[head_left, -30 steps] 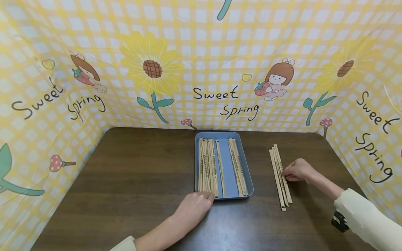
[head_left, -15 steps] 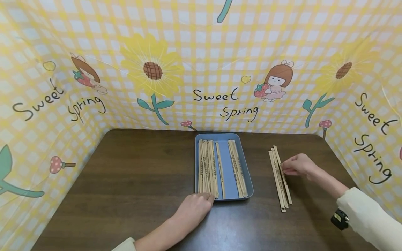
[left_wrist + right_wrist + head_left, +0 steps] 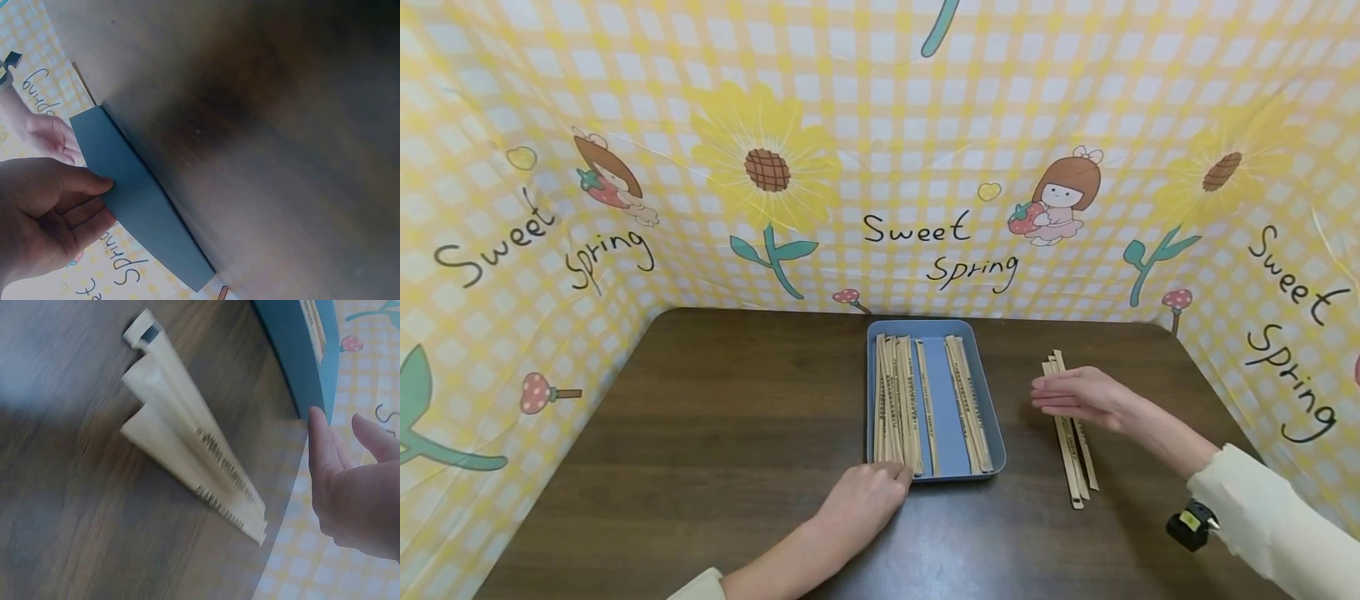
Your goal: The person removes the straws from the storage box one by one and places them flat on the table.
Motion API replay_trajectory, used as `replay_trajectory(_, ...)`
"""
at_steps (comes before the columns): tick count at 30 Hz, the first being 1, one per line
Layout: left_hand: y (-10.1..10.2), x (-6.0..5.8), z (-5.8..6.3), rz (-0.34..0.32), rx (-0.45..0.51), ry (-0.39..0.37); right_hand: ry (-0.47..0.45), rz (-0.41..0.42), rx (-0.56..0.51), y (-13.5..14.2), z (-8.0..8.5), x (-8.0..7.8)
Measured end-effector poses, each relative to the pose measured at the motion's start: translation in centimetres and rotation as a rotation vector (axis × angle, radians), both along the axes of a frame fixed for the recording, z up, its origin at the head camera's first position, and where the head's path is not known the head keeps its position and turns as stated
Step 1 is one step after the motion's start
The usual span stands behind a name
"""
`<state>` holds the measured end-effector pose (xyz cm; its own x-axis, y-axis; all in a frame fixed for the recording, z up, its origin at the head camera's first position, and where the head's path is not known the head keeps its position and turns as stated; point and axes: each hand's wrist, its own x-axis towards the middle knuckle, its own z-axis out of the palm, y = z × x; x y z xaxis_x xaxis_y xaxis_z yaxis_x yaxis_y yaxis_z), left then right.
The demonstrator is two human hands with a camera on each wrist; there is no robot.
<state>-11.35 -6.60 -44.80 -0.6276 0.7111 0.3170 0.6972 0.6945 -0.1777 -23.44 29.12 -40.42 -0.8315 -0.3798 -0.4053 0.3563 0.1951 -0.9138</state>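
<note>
My left hand (image 3: 867, 498) holds the near left corner of a blue tray (image 3: 997, 425); in the left wrist view the thumb (image 3: 100, 183) lies against its outer wall, fingers at the rim. Inside the tray lie long, slim tan paper-wrapped sticks (image 3: 895, 408) with dark print: a thick group at left, a single stick (image 3: 928, 408) beside it and a smaller group (image 3: 967, 404) at right. Right of the tray, three sticks (image 3: 194, 437) lie side by side on the table. My right hand (image 3: 1093, 396) hovers over their upper part with straight fingers, holding nothing, and partly hides them.
The dark wooden table (image 3: 722, 417) bears the tray and loose sticks. A yellow checked cloth (image 3: 917, 150) with flower prints walls the table's back and sides. A small black device (image 3: 1189, 527) hangs at the right wrist.
My right hand was at the right edge of the loose sticks with fingertips together; now it has moved left over them with fingers straightened. The left hand and tray have stayed put.
</note>
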Motion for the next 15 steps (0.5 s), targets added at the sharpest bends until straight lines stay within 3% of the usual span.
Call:
replay_trajectory(7, 0.0, -0.1, 0.0, -0.004, 0.014, 0.001, -0.045, 0.009, -0.064, -2.0, 0.4, -0.1)
replay_trajectory(15, 0.0, -0.1, -0.2, 0.0, 0.011, -0.007, -0.033, 0.038, -0.039, -5.0, -0.1, -0.6)
